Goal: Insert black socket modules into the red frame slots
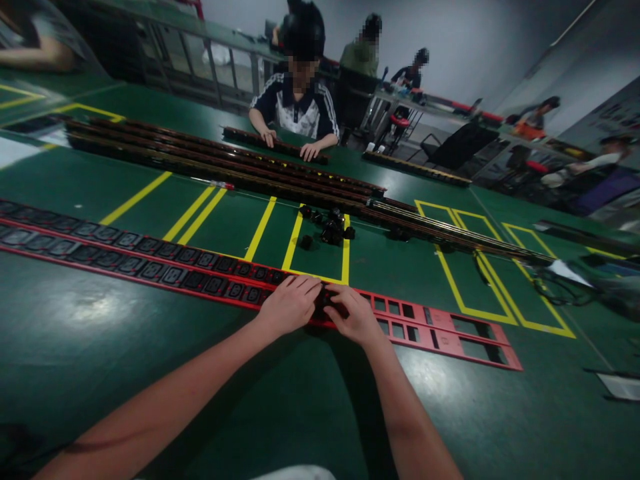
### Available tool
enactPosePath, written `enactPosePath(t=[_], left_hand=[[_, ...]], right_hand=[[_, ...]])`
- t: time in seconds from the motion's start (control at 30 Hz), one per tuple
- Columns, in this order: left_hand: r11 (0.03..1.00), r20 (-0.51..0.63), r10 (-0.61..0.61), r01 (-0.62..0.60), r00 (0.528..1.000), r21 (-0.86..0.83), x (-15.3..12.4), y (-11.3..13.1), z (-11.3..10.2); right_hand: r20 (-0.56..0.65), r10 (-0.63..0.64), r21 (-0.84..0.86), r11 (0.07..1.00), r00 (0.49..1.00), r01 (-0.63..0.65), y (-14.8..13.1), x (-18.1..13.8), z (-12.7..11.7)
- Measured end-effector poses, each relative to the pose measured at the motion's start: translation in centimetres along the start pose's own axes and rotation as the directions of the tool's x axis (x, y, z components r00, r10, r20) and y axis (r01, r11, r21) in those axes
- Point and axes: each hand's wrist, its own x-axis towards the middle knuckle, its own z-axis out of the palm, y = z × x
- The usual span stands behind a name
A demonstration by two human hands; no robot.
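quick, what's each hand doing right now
left hand: fingers curled on the red strip, grip cannot be told
right hand: same, on the strip

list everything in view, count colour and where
table: one, green with yellow lines, under everything
red strip: one, red, across the near table, under both hands
fitted sockets: many, black, in the strip's left stretch
loose sockets: small pile, black, in a yellow box beyond the hands
long rails: several, dark, across the far table
co-worker: one, dark and white top, opposite, hands on a rail
other people: several, at the back
left hand: one, on the strip
right hand: one, on the strip, beside the left
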Motion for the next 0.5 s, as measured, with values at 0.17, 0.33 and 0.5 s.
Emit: enactPosePath(t=[0.17, 0.33, 0.5], left_hand=[[1.0, 0.034, -0.01, 0.011, 0.999, -0.026, 0.1, 0.1, 0.2], [0.996, -0.191, -0.041, 0.024, 0.981, -0.09, 0.0, -0.1, -0.8], [0.977, -0.292, -0.01, -0.052, 0.956, -0.206, -3.4, 1.0, -5.5]], right_hand=[[0.019, -0.048, -0.004, 0.999, 0.999, 0.048, -0.4, 0.0, 0.4], [-0.012, -0.062, -0.016, 0.998, 0.998, 0.062, -0.5, 0.1, 0.5], [-0.001, -0.049, -0.017, 0.999, 0.999, 0.049, -0.6, 0.0, 0.5]])
